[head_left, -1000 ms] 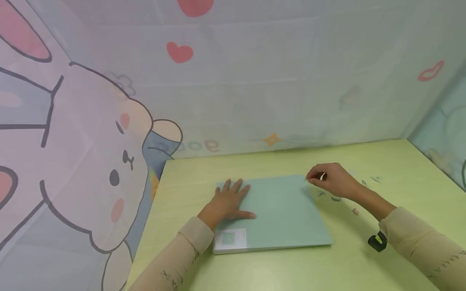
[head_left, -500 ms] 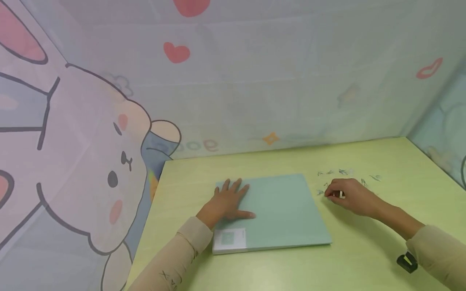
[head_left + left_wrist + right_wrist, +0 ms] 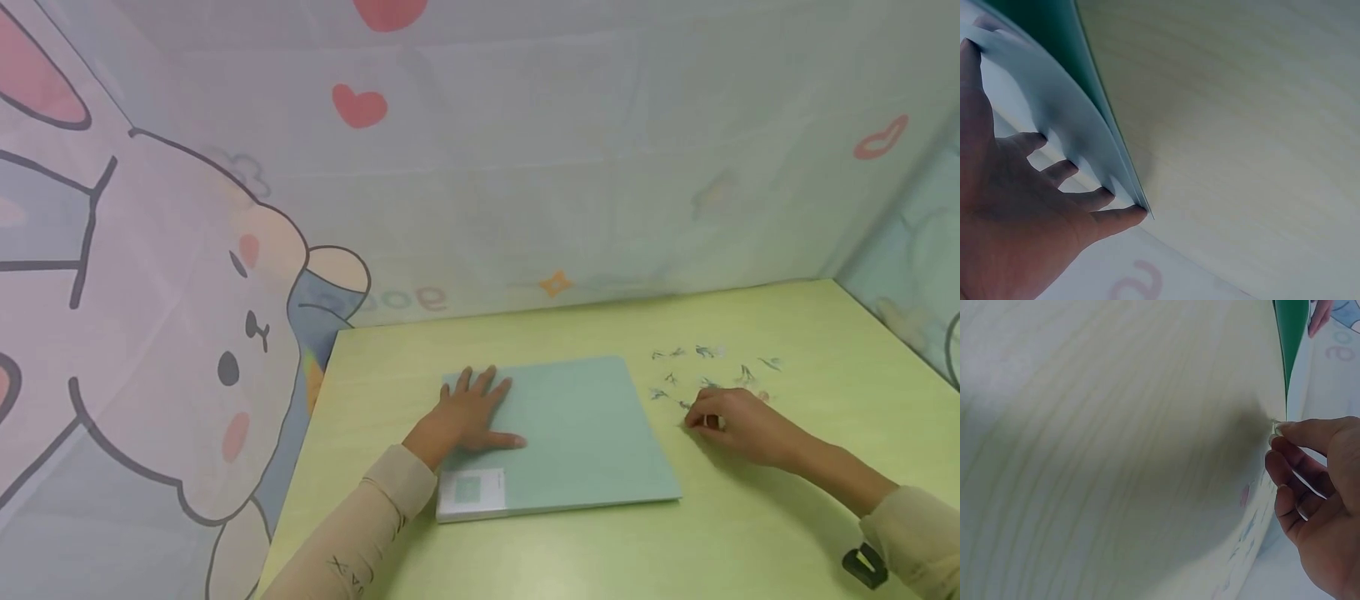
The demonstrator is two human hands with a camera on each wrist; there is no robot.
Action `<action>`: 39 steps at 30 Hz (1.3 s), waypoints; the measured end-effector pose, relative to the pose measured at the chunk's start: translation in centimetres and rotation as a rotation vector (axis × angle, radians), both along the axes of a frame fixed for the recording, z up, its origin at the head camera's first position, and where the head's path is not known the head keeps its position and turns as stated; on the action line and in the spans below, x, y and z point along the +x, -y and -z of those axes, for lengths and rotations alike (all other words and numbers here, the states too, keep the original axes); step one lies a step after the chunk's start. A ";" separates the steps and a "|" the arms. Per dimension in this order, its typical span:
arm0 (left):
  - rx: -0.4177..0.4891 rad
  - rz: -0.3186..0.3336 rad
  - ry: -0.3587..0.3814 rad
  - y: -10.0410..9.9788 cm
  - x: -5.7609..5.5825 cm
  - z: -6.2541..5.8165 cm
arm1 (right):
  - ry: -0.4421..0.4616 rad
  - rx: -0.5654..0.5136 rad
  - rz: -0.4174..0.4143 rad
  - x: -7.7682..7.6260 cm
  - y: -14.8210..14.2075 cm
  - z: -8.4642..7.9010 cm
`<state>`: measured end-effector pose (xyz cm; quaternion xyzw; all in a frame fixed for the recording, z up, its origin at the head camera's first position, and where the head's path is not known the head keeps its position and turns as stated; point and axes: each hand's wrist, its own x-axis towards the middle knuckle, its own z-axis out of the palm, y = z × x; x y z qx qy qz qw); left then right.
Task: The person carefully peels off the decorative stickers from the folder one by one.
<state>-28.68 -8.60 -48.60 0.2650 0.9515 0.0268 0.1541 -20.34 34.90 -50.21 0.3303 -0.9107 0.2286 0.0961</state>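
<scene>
A pale green folder [image 3: 585,433] with a white corner label [image 3: 491,490] lies on the table. My left hand [image 3: 468,419] rests on its left part with the fingers spread; in the left wrist view its fingertips [image 3: 1102,195] touch the cover near an edge. To the right of the folder, just above the tabletop, my right hand [image 3: 738,425] has thumb and forefinger together. The right wrist view shows a small, pale, see-through piece [image 3: 1275,429] pinched between those tips; its kind is unclear. Several small plant-shaped cutouts [image 3: 704,351] lie just beyond this hand.
A pinkish cutout [image 3: 762,396] lies partly behind the right hand. The yellow-green table [image 3: 570,558] extends around the folder. Behind it hangs a printed cloth [image 3: 600,167] with hearts, and a large rabbit print [image 3: 187,333] covers the left side.
My right hand has left the folder's far right corner and come right and nearer to me, down beside the cutouts. My left hand stays in place on the folder.
</scene>
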 end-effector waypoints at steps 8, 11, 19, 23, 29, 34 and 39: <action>0.007 -0.001 0.002 0.1 0.0 0.2 | 0.041 0.003 -0.034 0.1 -0.2 0.4; 0.006 -0.004 0.004 0.0 0.1 0.2 | 0.044 -0.014 -0.036 0.2 -0.2 0.4; 0.006 -0.004 0.002 0.0 -0.1 0.3 | 0.092 -0.024 -0.016 0.2 0.1 0.2; 0.003 0.000 0.008 -0.1 -0.1 0.3 | 0.112 -0.030 -0.009 0.3 0.2 0.2; 0.010 0.001 0.013 -0.4 0.0 0.2 | 0.103 -0.029 0.023 0.4 0.1 -0.1; 0.013 0.001 0.007 -0.2 0.1 0.1 | 0.149 -0.019 0.073 0.1 -0.3 -1.3; 0.021 0.022 0.014 0.3 -0.1 -0.2 | 0.109 -0.006 0.157 -0.5 -0.9 -4.1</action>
